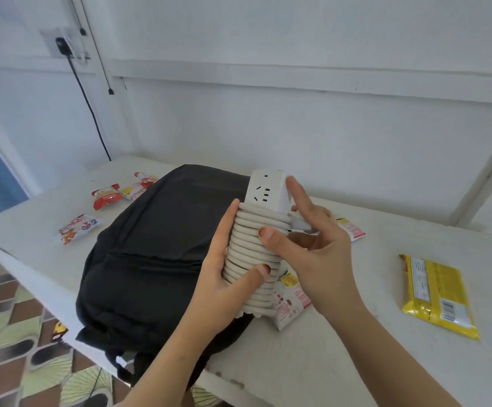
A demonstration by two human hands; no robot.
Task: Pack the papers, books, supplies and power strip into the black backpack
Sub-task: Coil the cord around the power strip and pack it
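A white power strip (268, 190) stands nearly upright above the table, its cream cord (250, 251) wound round it in many tight turns. My left hand (227, 277) grips the coiled lower part from the left, thumb across the front. My right hand (312, 245) holds it from the right, thumb on the coils and a finger up against the strip's top end. The black backpack (156, 254) lies flat on the white table (341, 362) just left of and behind the strip, appearing closed.
Several snack packets lie around: red-and-white ones (108, 196) behind the backpack at left, another (78, 227) near the left edge, a yellow packet (438, 292) at right, one (290, 304) under my hands. A black cable (91, 113) hangs down the wall. Patterned floor lies left.
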